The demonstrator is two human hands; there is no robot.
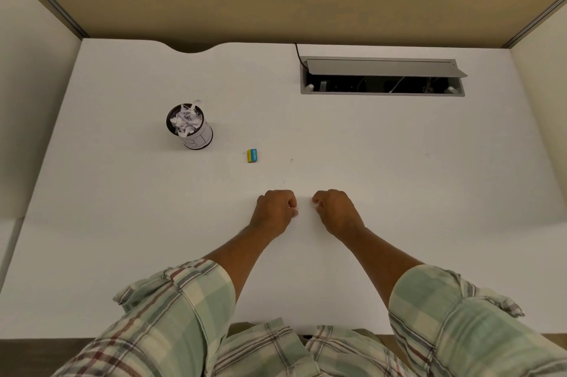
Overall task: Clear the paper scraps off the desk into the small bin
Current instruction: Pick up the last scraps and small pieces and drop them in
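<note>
The white desk holds a small bin stuffed with paper scraps. Nearer the person than the bin, the left hand and right hand rest curled into loose fists. Just right of the bin lies an eraser.

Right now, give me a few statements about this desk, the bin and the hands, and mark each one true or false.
1. The small black mesh bin holds crumpled white paper scraps. True.
2. The small yellow and blue eraser lies inside the bin. False: it lies on the white desk, right of the bin.
3. The grey cable hatch is closed. False: its lid is raised.
4. The left hand and right hand rest curled, close together. True.
</note>
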